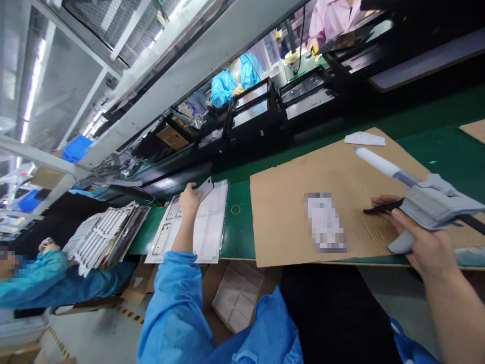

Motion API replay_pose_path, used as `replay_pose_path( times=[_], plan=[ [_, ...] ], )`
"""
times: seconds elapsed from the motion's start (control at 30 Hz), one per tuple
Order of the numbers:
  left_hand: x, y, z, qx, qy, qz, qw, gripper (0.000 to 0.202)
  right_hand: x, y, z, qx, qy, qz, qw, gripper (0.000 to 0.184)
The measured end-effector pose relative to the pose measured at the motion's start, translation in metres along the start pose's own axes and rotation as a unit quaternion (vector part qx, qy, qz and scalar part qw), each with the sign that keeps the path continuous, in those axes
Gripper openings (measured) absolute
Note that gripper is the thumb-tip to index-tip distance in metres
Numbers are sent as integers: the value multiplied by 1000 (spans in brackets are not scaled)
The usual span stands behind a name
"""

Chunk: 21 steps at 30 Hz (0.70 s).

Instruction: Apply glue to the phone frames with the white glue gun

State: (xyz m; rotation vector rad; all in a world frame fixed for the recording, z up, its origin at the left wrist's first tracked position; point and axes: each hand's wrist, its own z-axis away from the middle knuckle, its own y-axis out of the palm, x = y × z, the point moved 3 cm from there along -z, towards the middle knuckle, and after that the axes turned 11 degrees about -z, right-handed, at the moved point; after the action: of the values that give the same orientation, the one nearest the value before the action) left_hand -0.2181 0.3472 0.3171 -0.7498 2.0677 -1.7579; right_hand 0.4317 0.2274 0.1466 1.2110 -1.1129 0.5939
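Observation:
My left hand [189,201] reaches out to the left and pinches a thin grey phone-shaped plate [205,188] by its near end. Below it lies a white sheet [210,230] with several phone-shaped frames [163,237] on its left part. On the right, my right hand [428,242] is closed around a grey gun-shaped dispenser [435,202]. Its long white tube [379,163] ends in a small blue tip pointing left. A black lever-like part juts out by my fingers. Between my hands, a pixelated oblong piece [326,222] rests on a cardboard sheet [280,222].
A folded white paper [365,138] lies at the cardboard's far edge. A yellow ring [235,209] is on the green bench [238,237]. Stacked white slotted trays [102,232] stand left, beside a co-worker's sleeve [53,268]. Black trays [252,114] line the back, with other people beyond.

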Motion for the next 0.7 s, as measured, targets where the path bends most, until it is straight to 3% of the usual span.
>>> replay_pose_path(
  times=[0.17,0.27,0.37,0.57,0.7],
  plan=[
    [-16,-34,27,-99,58,110,987,40,4,2,0,-12,45,-43,998,52],
    [-37,-37,40,-95,111,200,969,34,4,3,-1,-5,30,-29,999,51],
    [-65,-22,56,-43,130,253,958,35,2,3,-2,2,10,-17,1000,51],
    [-124,30,102,88,164,307,933,60,-1,3,-3,5,13,-33,999,51],
    [-141,41,133,118,219,281,927,39,0,3,-4,0,14,-43,999,51]
  ],
)
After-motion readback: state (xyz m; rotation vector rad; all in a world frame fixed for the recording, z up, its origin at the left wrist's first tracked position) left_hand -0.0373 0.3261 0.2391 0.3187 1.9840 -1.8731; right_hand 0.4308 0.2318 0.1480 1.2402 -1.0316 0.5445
